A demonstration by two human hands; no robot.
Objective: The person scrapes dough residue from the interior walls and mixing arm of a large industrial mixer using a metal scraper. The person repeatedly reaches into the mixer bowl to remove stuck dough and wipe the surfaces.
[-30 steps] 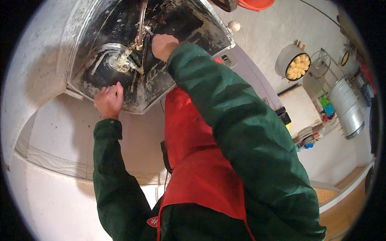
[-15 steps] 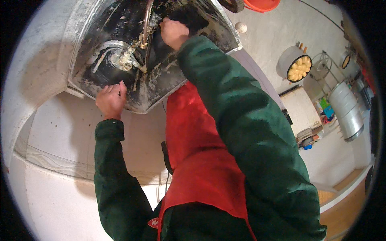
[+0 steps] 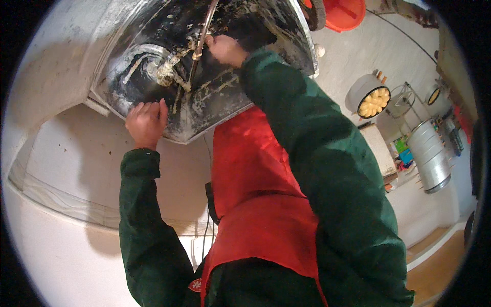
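A metal trough point(image 3: 190, 128) with a dark inside, smeared with whitish, dough-like residue, fills the top of the view. Inside it stands a thin metal rod point(image 3: 206, 20); left of its foot lies a residue-caked metal fitting point(image 3: 166, 70). My left hand point(image 3: 147, 124) rests at the trough's near left rim, fingers curled over the edge and thumb raised. My right hand point(image 3: 226, 49) reaches inside, fingers closed, with its fingertips right beside the rod. Whatever those fingers hold, if anything, is too small to make out.
To the right, a pot point(image 3: 362, 92) of yellow pieces stands on the floor, past an orange-red basin point(image 3: 345, 13) higher up. A ribbed metal cylinder point(image 3: 429, 156) lies farther right, near a pale box point(image 3: 378, 148). A white curved wall point(image 3: 61, 66) borders the trough's left.
My right hand has come closer to the rod and a little lower inside the trough. My left hand stays at the rim. The view has shifted slightly.
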